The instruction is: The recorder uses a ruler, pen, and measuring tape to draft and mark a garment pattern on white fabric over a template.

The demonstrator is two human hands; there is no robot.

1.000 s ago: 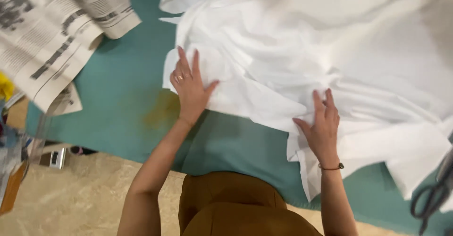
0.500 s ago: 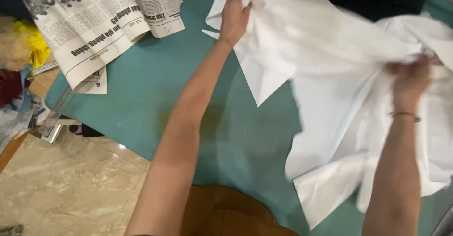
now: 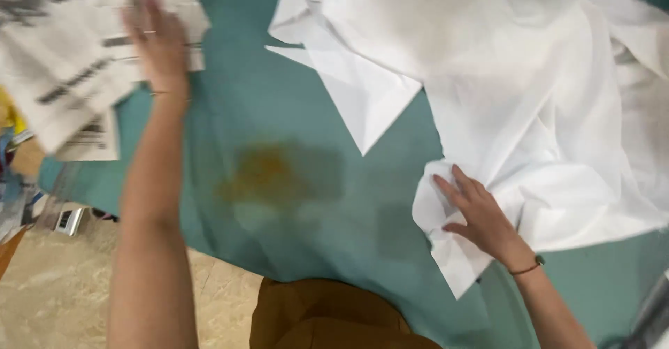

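White cloth (image 3: 516,91), top and right edges cropped.

No packages, labels, signs or screens discernible.

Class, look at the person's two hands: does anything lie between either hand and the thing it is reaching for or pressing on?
Nothing visible does. The left hand lies flat on the newspaper, and the right hand rests directly on the white cloth. Only bare green table cover with a yellowish stain lies between the two.
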